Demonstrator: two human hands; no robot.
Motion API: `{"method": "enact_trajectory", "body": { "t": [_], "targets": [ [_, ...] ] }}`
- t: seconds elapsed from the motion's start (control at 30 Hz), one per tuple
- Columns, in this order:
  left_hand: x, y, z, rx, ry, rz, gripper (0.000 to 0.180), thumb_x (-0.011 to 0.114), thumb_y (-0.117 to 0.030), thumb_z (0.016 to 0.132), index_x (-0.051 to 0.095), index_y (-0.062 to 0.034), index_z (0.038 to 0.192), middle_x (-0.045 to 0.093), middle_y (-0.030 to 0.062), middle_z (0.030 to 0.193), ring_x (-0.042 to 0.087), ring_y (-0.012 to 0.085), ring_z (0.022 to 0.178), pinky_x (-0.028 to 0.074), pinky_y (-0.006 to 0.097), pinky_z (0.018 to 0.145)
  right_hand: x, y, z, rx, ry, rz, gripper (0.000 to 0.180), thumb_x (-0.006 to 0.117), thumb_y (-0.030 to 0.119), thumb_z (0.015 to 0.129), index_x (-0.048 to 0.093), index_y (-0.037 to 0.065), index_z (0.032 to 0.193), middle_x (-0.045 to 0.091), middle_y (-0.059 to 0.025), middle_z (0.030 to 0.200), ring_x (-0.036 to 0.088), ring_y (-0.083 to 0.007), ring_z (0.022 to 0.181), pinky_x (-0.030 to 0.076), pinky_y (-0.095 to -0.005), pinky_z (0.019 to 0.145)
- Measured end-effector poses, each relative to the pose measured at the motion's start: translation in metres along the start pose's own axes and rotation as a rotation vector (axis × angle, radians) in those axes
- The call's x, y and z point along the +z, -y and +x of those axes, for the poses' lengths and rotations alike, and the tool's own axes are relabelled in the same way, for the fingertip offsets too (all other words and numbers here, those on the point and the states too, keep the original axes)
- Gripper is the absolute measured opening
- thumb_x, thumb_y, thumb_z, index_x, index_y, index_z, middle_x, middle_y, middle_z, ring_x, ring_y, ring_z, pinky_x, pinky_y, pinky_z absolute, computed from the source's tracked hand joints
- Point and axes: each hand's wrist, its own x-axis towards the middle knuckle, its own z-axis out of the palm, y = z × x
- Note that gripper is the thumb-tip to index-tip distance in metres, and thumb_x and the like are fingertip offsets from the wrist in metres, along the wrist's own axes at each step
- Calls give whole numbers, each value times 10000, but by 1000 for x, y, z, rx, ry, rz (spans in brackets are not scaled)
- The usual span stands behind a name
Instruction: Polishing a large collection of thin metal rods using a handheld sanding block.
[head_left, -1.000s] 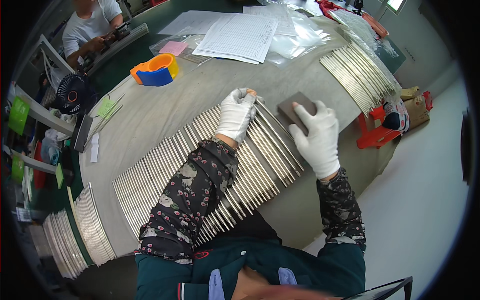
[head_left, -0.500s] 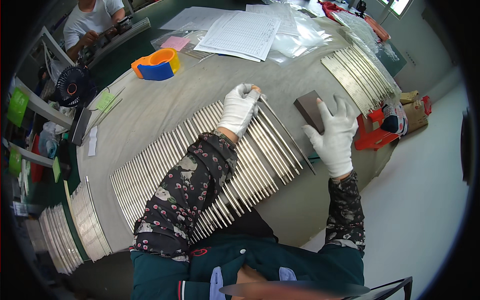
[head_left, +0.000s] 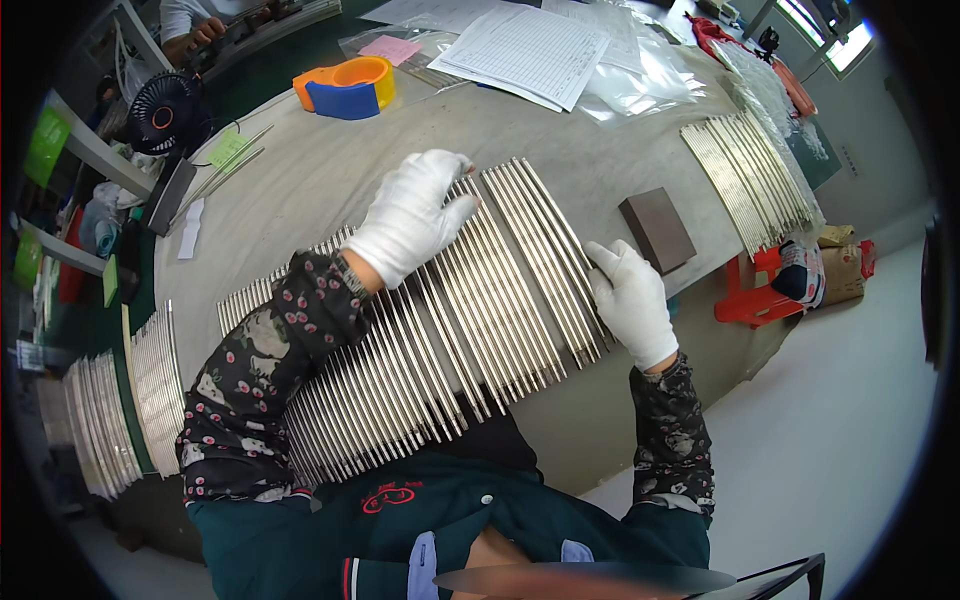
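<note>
A long row of slim silvery metal rods (head_left: 400,360) lies side by side on the grey table. A narrow gap sets off several rods (head_left: 540,250) at its right end. My left hand (head_left: 410,220), in a white glove, is over the far ends of the row; its thumb and bent index finger are apart near the rod tips, with no rod lifted. My right hand (head_left: 632,305), also gloved, has its fingertips stretched against the side of the rightmost rods. Right of it sits a dark brown rectangular block (head_left: 658,230).
More rods (head_left: 750,185) lie at the far right, others (head_left: 155,390) at the left. Behind are a tape dispenser (head_left: 350,88), paper sheets (head_left: 525,50) and clear bags (head_left: 640,85). A small fan (head_left: 165,112) stands at left; another person's hand (head_left: 207,32) shows beyond.
The rod held at its far end by my left hand now lies among the others. My left hand has moved left, fingers apart; my right hand has come in to the rods' side.
</note>
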Motion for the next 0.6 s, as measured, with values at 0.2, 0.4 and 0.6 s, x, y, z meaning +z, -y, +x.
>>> {"method": "enact_trajectory", "body": {
  "t": [0.2,0.4,0.6],
  "targets": [
    [-26,-35,-82,260,409,112,776,646,-446,780,356,-53,1384,343,236,1413,327,421,1316,248,533,1081,-6,16,-1,11,159,172,262,603,93,783,639,45,1038,567,-115,840,575,-312,805,478,-402,723],
    [-8,-53,-98,364,540,81,825,660,-507,748,346,-126,1409,325,206,1443,314,401,1335,223,600,1062,-1,36,-11,-478,282,-71,688,630,427,777,449,49,1323,399,-227,1366,381,-401,1268,311,-511,1035],
    [8,-56,-86,394,504,49,785,660,-513,754,384,-116,1372,313,199,1459,311,391,1341,201,607,1074,-9,16,-11,-414,325,-98,753,593,472,807,352,66,1394,351,-244,1412,338,-424,1309,270,-529,1072]
  ]
}}
